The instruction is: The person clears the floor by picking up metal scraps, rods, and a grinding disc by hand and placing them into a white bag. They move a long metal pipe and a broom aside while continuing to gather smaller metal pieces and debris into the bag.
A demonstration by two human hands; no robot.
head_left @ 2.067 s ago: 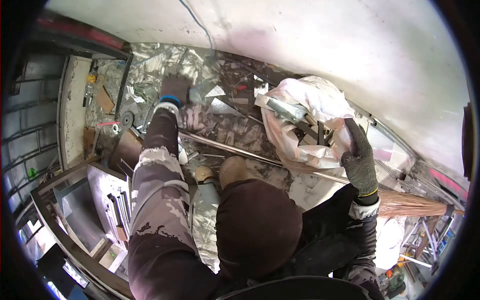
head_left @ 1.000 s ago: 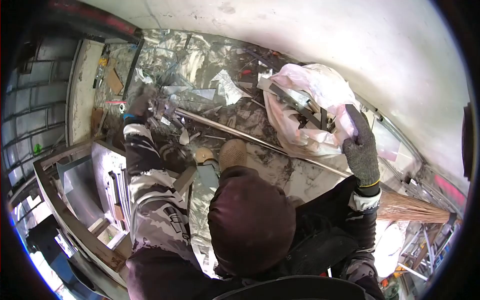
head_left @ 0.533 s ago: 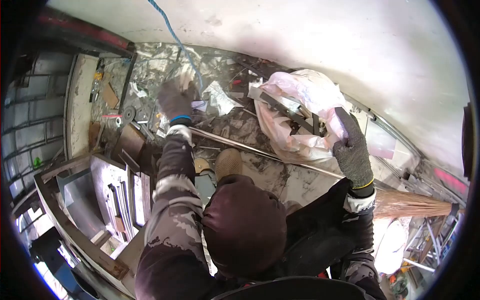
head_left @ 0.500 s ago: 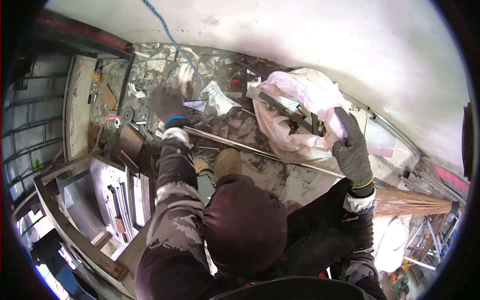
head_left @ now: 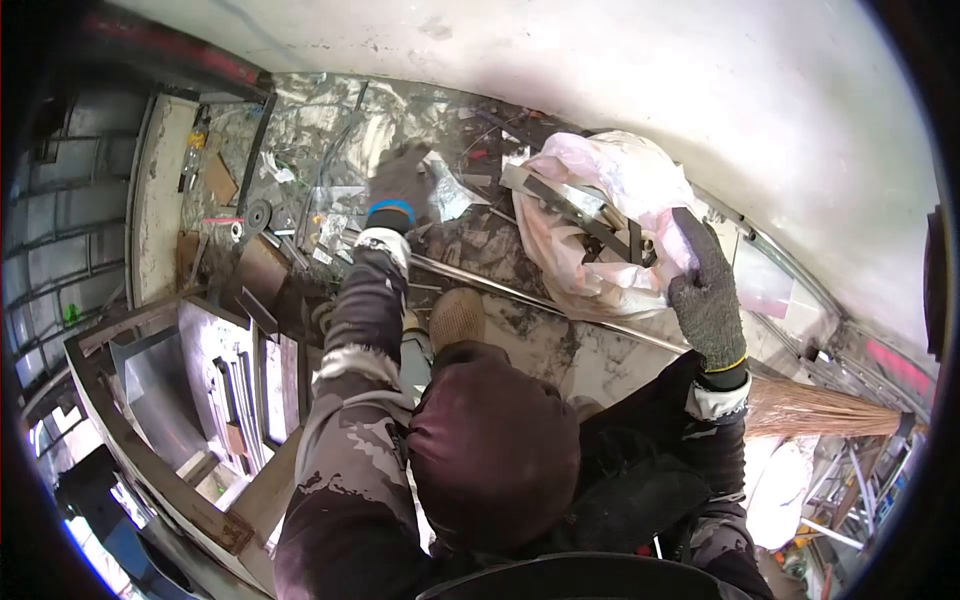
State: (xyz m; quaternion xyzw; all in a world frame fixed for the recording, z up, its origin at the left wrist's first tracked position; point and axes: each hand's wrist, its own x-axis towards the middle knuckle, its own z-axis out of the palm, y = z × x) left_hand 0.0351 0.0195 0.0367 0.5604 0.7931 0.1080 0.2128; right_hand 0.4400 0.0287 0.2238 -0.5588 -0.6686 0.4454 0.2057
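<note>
My right hand (head_left: 708, 300), in a grey knit glove with a yellow cuff edge, grips the rim of a white plastic bag (head_left: 590, 300) at its right side, thumb against the plastic. Inside the open bag lie dark flat strips (head_left: 575, 213) and other scrap pieces. My left hand (head_left: 403, 182), in a dark glove with a blue band, is over the littered floor left of the bag. Motion smears its fingers. Just right of it lies a crumpled silvery sheet (head_left: 455, 195). A long metal tube (head_left: 500, 284) runs across the floor below both.
Debris covers the floor, with a grey disc (head_left: 258, 215) and brown boards (head_left: 262, 272) at left. A wooden frame (head_left: 160, 465) holding panels stands lower left. A straw broom (head_left: 825, 408) lies at right, near metal rods. A pale wall (head_left: 620, 60) bounds the far side.
My left hand has moved right, closer to the crumpled sheet. The blue rope that hung across the upper middle has shifted left. My right hand stays at the bag's rim.
</note>
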